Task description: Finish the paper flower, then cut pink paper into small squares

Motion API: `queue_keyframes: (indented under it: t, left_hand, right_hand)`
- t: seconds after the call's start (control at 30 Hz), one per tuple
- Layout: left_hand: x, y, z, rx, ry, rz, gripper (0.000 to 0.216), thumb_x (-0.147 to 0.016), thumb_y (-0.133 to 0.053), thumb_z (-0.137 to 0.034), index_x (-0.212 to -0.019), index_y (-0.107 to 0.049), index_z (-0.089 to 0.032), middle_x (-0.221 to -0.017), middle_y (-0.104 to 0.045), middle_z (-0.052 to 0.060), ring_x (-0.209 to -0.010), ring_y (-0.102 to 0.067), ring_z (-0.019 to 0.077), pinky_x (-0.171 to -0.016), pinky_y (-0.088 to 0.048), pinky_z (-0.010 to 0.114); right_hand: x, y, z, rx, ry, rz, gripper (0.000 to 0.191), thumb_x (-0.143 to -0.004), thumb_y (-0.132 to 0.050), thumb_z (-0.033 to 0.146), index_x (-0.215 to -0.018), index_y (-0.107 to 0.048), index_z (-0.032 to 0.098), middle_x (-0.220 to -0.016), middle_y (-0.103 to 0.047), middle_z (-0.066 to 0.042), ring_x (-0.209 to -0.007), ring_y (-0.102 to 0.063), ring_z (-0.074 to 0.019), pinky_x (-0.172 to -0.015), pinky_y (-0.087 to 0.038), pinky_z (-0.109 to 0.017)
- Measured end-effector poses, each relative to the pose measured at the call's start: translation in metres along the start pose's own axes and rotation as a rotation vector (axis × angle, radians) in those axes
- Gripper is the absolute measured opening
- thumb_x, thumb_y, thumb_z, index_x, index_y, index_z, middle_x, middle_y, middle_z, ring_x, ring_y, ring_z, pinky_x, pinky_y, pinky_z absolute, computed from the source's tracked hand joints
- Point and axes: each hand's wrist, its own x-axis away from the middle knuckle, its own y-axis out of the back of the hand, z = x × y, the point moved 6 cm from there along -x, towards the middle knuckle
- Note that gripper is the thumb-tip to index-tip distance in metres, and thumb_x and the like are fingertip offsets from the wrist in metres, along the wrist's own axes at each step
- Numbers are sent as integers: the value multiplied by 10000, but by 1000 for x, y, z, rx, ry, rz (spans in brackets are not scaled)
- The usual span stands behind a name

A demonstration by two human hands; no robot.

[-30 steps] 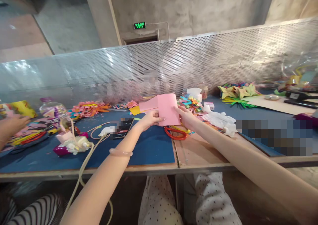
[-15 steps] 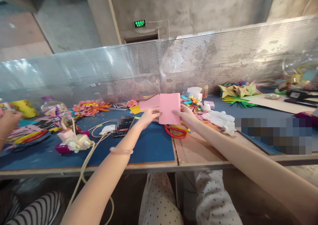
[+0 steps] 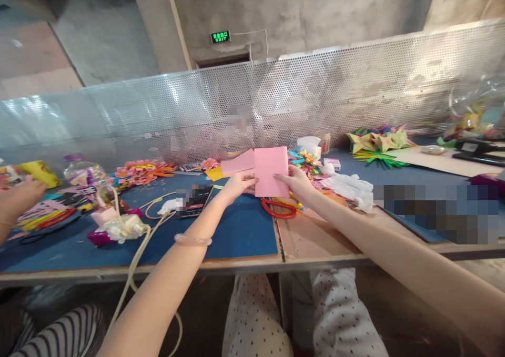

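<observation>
A pink sheet of paper [image 3: 271, 170], rectangular and upright, is held up above the table between my two hands. My left hand [image 3: 240, 186] pinches its left edge, the thumb in front and the other fingers mostly behind. On the opposite edge, my right hand [image 3: 296, 182] grips it with the thumb lying on the front face. Another pink sheet [image 3: 239, 162] and a yellow sheet [image 3: 218, 174] lie behind my left hand. Just below the held paper, red scissors handles or loops [image 3: 279, 208] rest on the table.
A phone [image 3: 196, 201], a white cable [image 3: 136, 257] and a power strip [image 3: 122, 228] sit to the left. Beyond them are a plastic bottle [image 3: 82, 170] and pink paper flowers [image 3: 142, 172]. White plastic [image 3: 349, 187] lies right. Another person's hand [image 3: 27, 194] is at far left.
The pink paper stays in both my hands, shifted very slightly right in view. At far left, the other person's hand has moved further in to the right.
</observation>
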Motion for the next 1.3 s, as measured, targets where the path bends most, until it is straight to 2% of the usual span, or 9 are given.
queue_keyframes:
  t: [0.17, 0.4, 0.57, 0.83, 1.0, 1.3]
  left_hand:
    - [1, -2, -1, -15, 12, 0, 302, -713, -666, -245, -977, -649, -102, -944, -685, 109, -777, -643, 181, -700, -536, 339]
    - [3, -3, -4, -4, 28, -12, 285, -713, -664, -235, -958, -646, -90, -921, -689, 108, -744, -646, 173, -695, -536, 334]
    - [1, -2, -2, -21, -2, -1, 282, -716, -663, -254, -945, -651, -90, -894, -694, 103, -752, -644, 174, -695, -532, 325]
    - [3, -4, -3, -11, 3, 10, 261, -727, -649, -248, -943, -650, -102, -897, -697, 97, -734, -649, 173, -677, -529, 318]
    - [3, -3, -2, -14, 1, 16, 268, -726, -649, -257, -947, -650, -104, -917, -696, 98, -750, -651, 172, -719, -521, 330]
    - [6, -5, -7, -104, -23, -23, 229, -725, -628, -240, -900, -661, -97, -826, -701, 84, -768, -642, 173, -759, -511, 336]
  right_hand:
    - [1, 1, 0, 2, -12, -19, 292, -617, -705, 209, -863, -556, 155, -879, -680, -58, -766, -637, -179, -708, -524, -319]
    - [-3, 4, -5, 55, 12, -5, 316, -633, -685, 222, -917, -561, 161, -913, -677, -57, -794, -642, -192, -738, -527, -351]
    - [-5, 6, -6, 100, 35, -21, 298, -625, -693, 233, -877, -552, 161, -904, -672, -54, -797, -640, -199, -742, -526, -370]
    - [-1, 5, -4, 71, 17, -9, 314, -632, -688, 220, -908, -549, 165, -919, -669, -59, -815, -640, -205, -742, -528, -366]
    - [-1, 5, -3, 77, 4, -34, 336, -625, -688, 212, -922, -538, 168, -930, -668, -57, -807, -639, -199, -738, -529, -366]
    - [1, 3, -1, 63, 20, -45, 304, -586, -692, 203, -837, -524, 172, -849, -666, -30, -755, -631, -183, -736, -515, -352]
